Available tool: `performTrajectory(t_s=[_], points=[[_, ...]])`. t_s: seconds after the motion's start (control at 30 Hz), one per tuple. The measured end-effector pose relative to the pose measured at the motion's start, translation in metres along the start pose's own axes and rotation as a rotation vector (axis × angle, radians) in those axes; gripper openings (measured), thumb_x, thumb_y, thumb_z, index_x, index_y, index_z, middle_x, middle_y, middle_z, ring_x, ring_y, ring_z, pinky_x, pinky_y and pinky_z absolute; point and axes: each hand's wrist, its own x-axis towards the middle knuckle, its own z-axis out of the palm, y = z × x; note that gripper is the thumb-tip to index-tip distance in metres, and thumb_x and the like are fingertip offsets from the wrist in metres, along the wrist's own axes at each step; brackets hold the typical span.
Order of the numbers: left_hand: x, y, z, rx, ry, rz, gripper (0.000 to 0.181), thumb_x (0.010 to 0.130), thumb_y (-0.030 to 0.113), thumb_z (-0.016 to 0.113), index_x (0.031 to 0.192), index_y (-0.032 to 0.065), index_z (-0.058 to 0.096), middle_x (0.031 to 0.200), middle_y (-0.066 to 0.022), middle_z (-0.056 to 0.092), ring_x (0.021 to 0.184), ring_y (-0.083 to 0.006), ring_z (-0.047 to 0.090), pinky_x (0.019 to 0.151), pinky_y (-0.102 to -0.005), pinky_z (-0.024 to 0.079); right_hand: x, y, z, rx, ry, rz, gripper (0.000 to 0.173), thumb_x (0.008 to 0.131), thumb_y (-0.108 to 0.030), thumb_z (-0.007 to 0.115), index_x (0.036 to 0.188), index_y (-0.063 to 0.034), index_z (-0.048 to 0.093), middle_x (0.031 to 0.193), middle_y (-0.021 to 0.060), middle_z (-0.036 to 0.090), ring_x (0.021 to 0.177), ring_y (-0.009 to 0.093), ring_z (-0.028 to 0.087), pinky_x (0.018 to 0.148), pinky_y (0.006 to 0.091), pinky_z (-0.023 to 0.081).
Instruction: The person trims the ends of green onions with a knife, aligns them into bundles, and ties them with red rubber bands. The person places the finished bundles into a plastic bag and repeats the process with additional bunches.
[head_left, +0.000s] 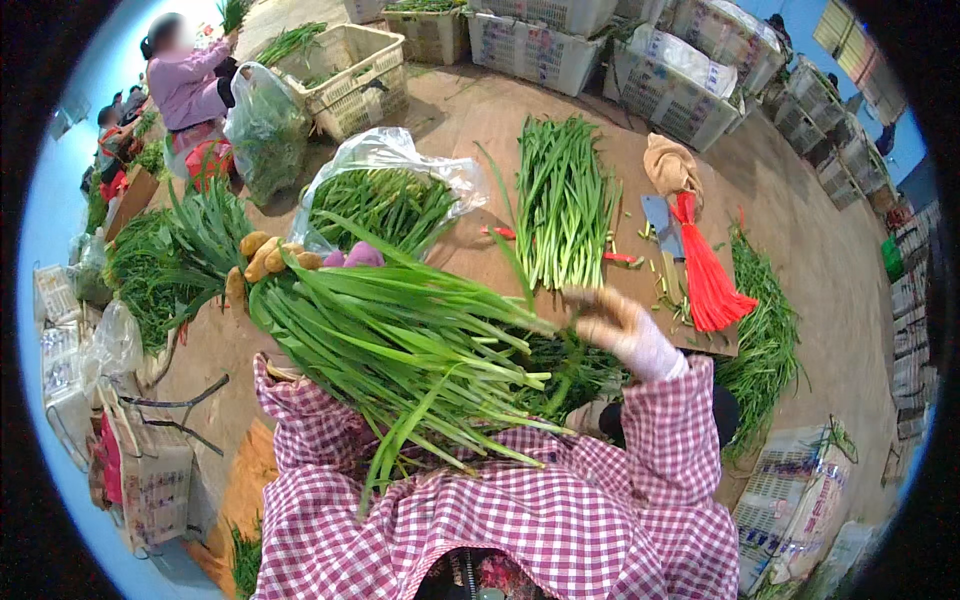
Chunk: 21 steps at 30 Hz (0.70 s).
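Observation:
Gloved fingers of my left hand (274, 259) grip the leafy end of a loose bunch of green Chinese chives (397, 315), which lies across my lap and forearm with its pale stems pointing right. My right hand (607, 326), blurred, has its fingers apart near the stem ends. In front, a neat bundle of chives (562, 202) lies on a board (630, 157). Right of it are a cleaver (662, 225), red ties (705, 262) and a tan cloth (671, 169). Small stem cuttings are scattered around the cleaver.
An open plastic bag of greens (382, 206) stands ahead, beyond my left hand. Piles of greens lie left (146, 262) and right (761, 337). Plastic crates (532, 52) line the back. A person (184, 90) sits at the upper left beside a filled bag (266, 135).

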Motion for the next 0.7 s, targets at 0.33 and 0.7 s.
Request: performTrajectory(t_s=[0.33, 0.7], points=[[-0.032, 0.039, -0.025, 0.339, 0.367, 0.129, 0.026, 0.091, 0.027, 0.058, 0.112, 0.0125, 0.057, 0.094, 0.0007, 0.063, 0.098, -0.0197, 0.059, 0.096, -0.0382, 0.044, 0.008, 0.068, 0.039, 0.087, -0.070, 0.287, 0.030, 0.097, -0.027, 0.051, 0.085, -0.0023, 0.063, 0.073, 0.0018, 0.061, 0.052, 0.004, 0.046, 0.043, 0.0205, 0.034], [-0.022, 0.053, -0.059, 0.306, 0.827, 0.214, 0.019, 0.089, 0.019, 0.058, 0.096, 0.0025, 0.062, 0.085, -0.0089, 0.066, 0.084, -0.0254, 0.063, 0.082, -0.0380, 0.052, 0.085, -0.061, 0.102, -0.872, 0.025, -0.860, 0.068, 0.071, -0.024, 0.072, 0.134, -0.0119, 0.048, 0.132, 0.0138, 0.049, 0.119, 0.031, 0.050, 0.094, 0.0407, 0.043]])
